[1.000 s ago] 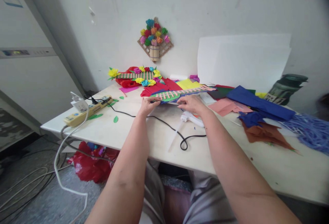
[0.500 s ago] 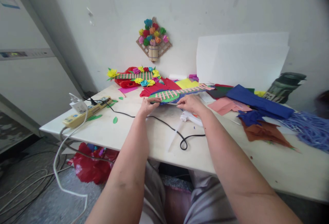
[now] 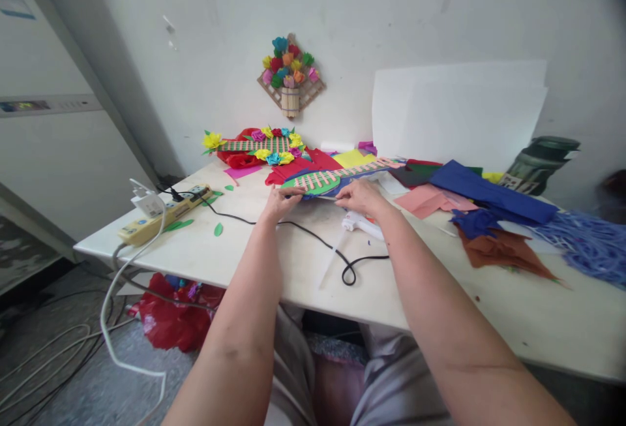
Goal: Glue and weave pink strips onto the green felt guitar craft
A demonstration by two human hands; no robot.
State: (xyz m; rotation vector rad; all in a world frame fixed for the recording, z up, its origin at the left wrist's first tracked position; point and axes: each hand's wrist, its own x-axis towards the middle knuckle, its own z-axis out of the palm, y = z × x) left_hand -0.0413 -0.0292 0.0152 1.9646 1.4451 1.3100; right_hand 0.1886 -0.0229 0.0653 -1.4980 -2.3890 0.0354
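Note:
Between my hands lies a flat guitar-shaped paper craft (image 3: 317,182), green with a lattice of pink strips and blue paper along its edge. Its narrow neck stretches toward the back right. My left hand (image 3: 284,202) grips the near left edge, thumb and fingers drawn together. At the near right edge, my right hand (image 3: 360,195) pinches the blue border. A white glue gun (image 3: 362,224) lies just below my right hand, partly covered by my forearm, with a translucent glue stick (image 3: 328,268) pointing toward me.
A black cord (image 3: 306,233) loops across the table. On the left is a power strip (image 3: 147,225) beside green paper leaves (image 3: 218,231). Behind stands a flower-trimmed craft (image 3: 259,145). Coloured paper (image 3: 491,194), blue strands (image 3: 594,243) and a dark bottle (image 3: 542,162) are at the right.
The view has shifted very slightly. Both hands keep the same hold on the paper craft, and nothing else has visibly moved.

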